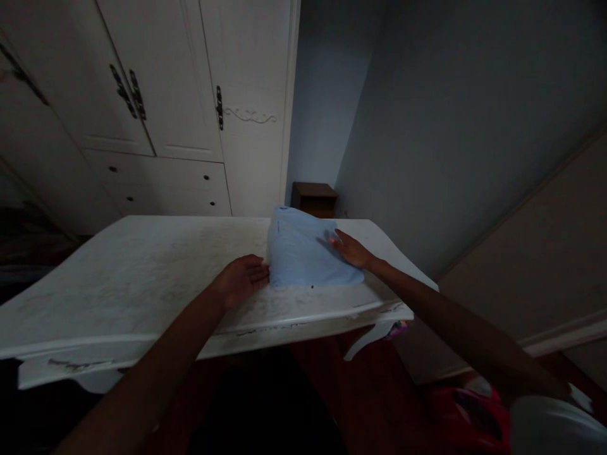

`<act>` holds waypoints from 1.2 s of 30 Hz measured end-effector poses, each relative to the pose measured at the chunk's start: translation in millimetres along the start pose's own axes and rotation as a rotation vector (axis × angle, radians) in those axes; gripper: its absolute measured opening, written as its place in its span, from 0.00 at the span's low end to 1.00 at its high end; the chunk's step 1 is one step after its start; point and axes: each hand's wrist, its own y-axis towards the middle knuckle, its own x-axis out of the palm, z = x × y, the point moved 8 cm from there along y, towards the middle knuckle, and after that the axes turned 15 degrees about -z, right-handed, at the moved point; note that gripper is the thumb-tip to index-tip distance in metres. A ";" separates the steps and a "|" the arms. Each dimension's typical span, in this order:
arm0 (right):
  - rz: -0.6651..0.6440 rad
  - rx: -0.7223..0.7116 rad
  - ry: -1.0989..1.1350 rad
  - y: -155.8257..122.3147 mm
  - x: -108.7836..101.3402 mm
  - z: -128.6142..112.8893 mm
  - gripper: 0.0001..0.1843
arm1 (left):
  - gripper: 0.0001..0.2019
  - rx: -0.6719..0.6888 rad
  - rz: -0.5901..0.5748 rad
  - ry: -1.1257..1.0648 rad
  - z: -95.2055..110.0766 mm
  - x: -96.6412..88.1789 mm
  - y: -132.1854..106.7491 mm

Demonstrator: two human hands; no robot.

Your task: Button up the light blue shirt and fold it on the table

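Note:
A folded light-blue cloth (301, 249) lies on the right part of a white table (142, 278). My left hand (241, 278) rests flat on the tabletop with its fingertips against the cloth's left edge, fingers stretched out. My right hand (351, 249) lies palm down on the cloth's right side, fingers extended over the fabric. Neither hand grips anything.
A white wardrobe (165, 101) with dark handles and drawers stands behind the table. A small brown nightstand (313, 197) sits in the corner. A red item (467, 417) lies on the floor at the lower right. The room is dim.

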 end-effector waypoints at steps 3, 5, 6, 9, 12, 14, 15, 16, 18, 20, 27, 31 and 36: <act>-0.021 -0.092 -0.131 -31.9 17.6 -16.6 0.39 | 0.03 -0.070 -0.027 -0.021 -6.6 2.7 -5.1; -0.077 -0.185 -0.262 -49.9 37.5 -26.8 0.39 | 0.04 -0.081 -0.040 -0.003 -6.9 6.2 -3.8; -0.103 -0.225 -0.328 -57.4 47.8 -30.2 0.38 | 0.04 -0.081 -0.048 0.016 -6.2 8.3 -1.3; -0.101 -0.282 -0.486 -71.0 69.2 -33.1 0.38 | 0.03 -0.098 -0.063 0.135 -4.9 14.1 12.3; -0.059 -0.266 -0.576 -72.7 75.7 -31.7 0.38 | 0.09 -0.138 -0.049 0.253 -7.5 19.0 29.8; -0.065 -0.249 -0.594 -70.6 76.0 -30.5 0.38 | 0.15 -0.156 -0.037 0.318 -9.6 23.7 39.8; -0.074 -0.246 -0.597 -69.6 75.6 -30.2 0.38 | 0.18 -0.162 -0.031 0.349 -10.3 26.6 43.5; -0.085 -0.248 -0.595 -68.9 75.1 -30.1 0.39 | 0.19 -0.163 -0.032 0.368 -11.0 30.3 46.2; -0.107 -0.267 -0.575 -69.5 73.5 -30.8 0.39 | 0.19 -0.151 -0.062 0.345 -12.4 39.8 48.9; -0.105 -0.295 -0.512 -74.0 69.9 -34.1 0.38 | 0.18 -0.142 -0.088 0.279 -13.7 47.8 47.8; 0.129 -0.385 0.109 -132.1 62.0 -71.6 0.23 | 0.18 -0.086 -0.092 0.175 -7.8 53.2 36.8; 0.081 -0.351 0.560 -150.9 106.9 -83.7 0.16 | 0.16 -0.026 -0.105 0.107 -2.1 59.1 28.2; -0.062 -0.276 1.347 -136.2 159.1 -82.7 0.18 | 0.13 -0.026 -0.103 0.078 -0.6 65.5 6.4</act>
